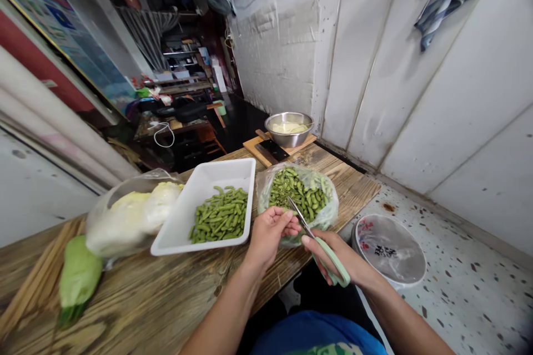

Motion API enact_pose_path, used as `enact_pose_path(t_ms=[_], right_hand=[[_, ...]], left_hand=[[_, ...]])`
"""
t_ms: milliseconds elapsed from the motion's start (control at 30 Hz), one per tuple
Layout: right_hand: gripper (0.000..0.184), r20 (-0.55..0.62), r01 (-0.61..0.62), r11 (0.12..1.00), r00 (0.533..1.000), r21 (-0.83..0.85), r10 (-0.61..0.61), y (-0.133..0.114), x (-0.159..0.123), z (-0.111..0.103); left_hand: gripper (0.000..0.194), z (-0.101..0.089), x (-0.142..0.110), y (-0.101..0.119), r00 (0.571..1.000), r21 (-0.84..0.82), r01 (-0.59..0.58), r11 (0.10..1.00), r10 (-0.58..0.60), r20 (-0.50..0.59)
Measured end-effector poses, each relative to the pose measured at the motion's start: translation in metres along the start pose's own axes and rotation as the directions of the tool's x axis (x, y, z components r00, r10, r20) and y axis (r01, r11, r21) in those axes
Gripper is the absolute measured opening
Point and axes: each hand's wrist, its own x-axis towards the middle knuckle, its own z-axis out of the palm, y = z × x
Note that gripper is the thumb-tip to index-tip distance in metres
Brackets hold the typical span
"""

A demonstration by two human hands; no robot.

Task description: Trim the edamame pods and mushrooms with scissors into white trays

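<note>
- The wooden table [166, 299] spread widest at the left, where wood grain showed between the green squash [79, 274] and the left forearm.
- Its near edge slanted up beneath the forearms, close to the person's lap.
- At the right, a stretch of wood lay between the clear bag [332, 208] and the table's end; beyond, speckled floor [470, 266] reached the white wall panels [416, 122].
- Leftmost, thin wooden sticks [35, 280] lay beside the squash.
- Next, a plastic bag [104, 233] held pale yellow and white produce, too blurred to name, close against the tray's side.
- The white tray [204, 180] held a heap of green pods [220, 213], with its upper-left part bare.
- The left hand [272, 230], just right of the tray, pinched one pod [291, 212] between thumb and fingers, in front of the clear bag.
- That bag gaped upward, full of more pods.
- Behind it, a steel bowl [287, 140] of pale yellow pieces stood on a cutting board [254, 147], beside a dark cleaver blade [273, 150].
- The right hand [328, 249] gripped green-handled scissors [335, 262], blades at the pinched pod; contact could not be told.
- Rightmost, a plastic-lined bin [418, 244] stood on the floor beside the table.
</note>
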Motion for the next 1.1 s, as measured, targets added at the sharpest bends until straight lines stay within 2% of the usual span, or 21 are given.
enact_pose_path(t_ms=[33,67,100,133,167,200,233,267,300,333,367,400,467,533,600,667,767,833,900,1000,1100], right_hand=[[0.070,-0.002,0.000,1.000,1.000,0.013,0.000,0.000,-0.001,-0.001],[0.069,0.001,0.016,0.999,1.000,0.031,-0.016,0.000,-0.002,-0.003],[0.068,0.009,0.041,0.998,0.999,0.053,-0.041,-0.001,-0.003,-0.005],[0.067,0.017,0.069,0.995,0.997,0.077,-0.070,-0.001,-0.005,-0.007],[0.065,0.024,0.091,0.991,0.995,0.102,-0.094,-0.001,-0.006,-0.010],[0.064,0.028,0.101,0.987,0.994,0.124,-0.105,-0.002,-0.008,-0.012],[0.064,0.027,0.099,0.984,0.994,0.146,-0.104,-0.001,-0.009,-0.014],[0.064,0.022,0.091,0.982,0.995,0.167,-0.096,-0.001,-0.009,-0.015],[0.064,0.021,0.081,0.980,0.996,0.184,-0.086,0.000,-0.010,-0.015],[0.065,0.024,0.072,0.979,0.997,0.192,-0.078,0.001,-0.009,-0.015],[0.065,0.029,0.066,0.979,0.997,0.192,-0.073,0.002,-0.008,-0.014],[0.065,0.032,0.063,0.981,0.997,0.184,-0.070,0.003,-0.007,-0.013],[0.066,0.029,0.060,0.986,0.997,0.158,-0.065,0.005,-0.006,-0.010],[0.066,0.015,0.055,0.990,0.998,0.130,-0.058,0.007,-0.005,-0.009],[0.066,0.009,0.049,0.994,0.999,0.093,-0.050,0.007,-0.005,-0.009],[0.063,0.003,0.042,0.998,0.999,0.039,-0.042,0.007,-0.007,-0.010],[0.056,-0.001,0.036,0.997,0.999,-0.067,-0.037,0.006,-0.008,-0.011],[0.054,0.001,0.047,0.992,0.999,-0.115,-0.047,0.005,-0.008,-0.010],[0.053,0.008,0.062,0.988,0.998,-0.143,-0.061,0.005,-0.007,-0.009],[0.051,0.039,0.089,0.978,0.996,-0.189,-0.084,0.003,-0.007,-0.007],[0.049,0.058,0.115,0.969,0.993,-0.217,-0.105,-0.001,-0.007,-0.006]], left_hand=[[0.035,-0.008,0.002,0.002,0.995,0.097,-0.066,0.993,0.073,-0.064],[0.030,-0.019,0.004,0.005,0.973,0.239,-0.138,0.961,0.177,-0.149],[0.026,-0.030,0.006,0.010,0.926,0.417,-0.189,0.889,0.303,-0.226],[0.022,-0.041,0.008,0.015,0.855,0.615,-0.190,0.765,0.437,-0.280],[0.021,-0.050,0.008,0.021,0.798,0.784,-0.136,0.606,0.536,-0.276],[0.025,-0.056,0.008,0.026,0.753,0.893,-0.056,0.447,0.606,-0.256],[0.028,-0.059,0.008,0.030,0.737,0.950,0.020,0.311,0.638,-0.224],[0.029,-0.058,0.007,0.032,0.751,0.974,0.065,0.218,0.632,-0.192],[0.027,-0.053,0.006,0.033,0.794,0.984,0.069,0.167,0.588,-0.155],[0.024,-0.045,0.006,0.031,0.860,0.989,0.031,0.146,0.500,-0.101],[0.023,-0.035,0.006,0.029,0.925,0.989,-0.034,0.143,0.378,-0.023],[0.024,-0.025,0.006,0.025,0.966,0.984,-0.099,0.151,0.252,0.059],[0.024,-0.008,0.010,0.018,0.982,0.971,-0.184,0.154,0.063,0.176],[0.019,0.001,0.014,0.012,0.980,0.969,-0.195,0.149,-0.008,0.199],[0.016,0.001,0.018,0.010,0.984,0.969,-0.175,0.177,-0.010,0.180],[0.019,-0.006,0.020,0.012,0.990,0.960,-0.141,0.243,0.051,0.132],[0.019,-0.016,0.018,0.014,0.987,0.875,-0.128,0.466,0.143,0.068],[0.017,-0.020,0.016,0.015,0.986,0.758,-0.141,0.637,0.157,0.052],[0.017,-0.021,0.014,0.015,0.986,0.647,-0.142,0.750,0.162,0.029],[0.020,-0.019,0.012,0.016,0.988,0.529,-0.143,0.837,0.150,0.030],[0.024,-0.015,0.009,0.019,0.994,0.420,-0.101,0.902,0.075,0.077]])
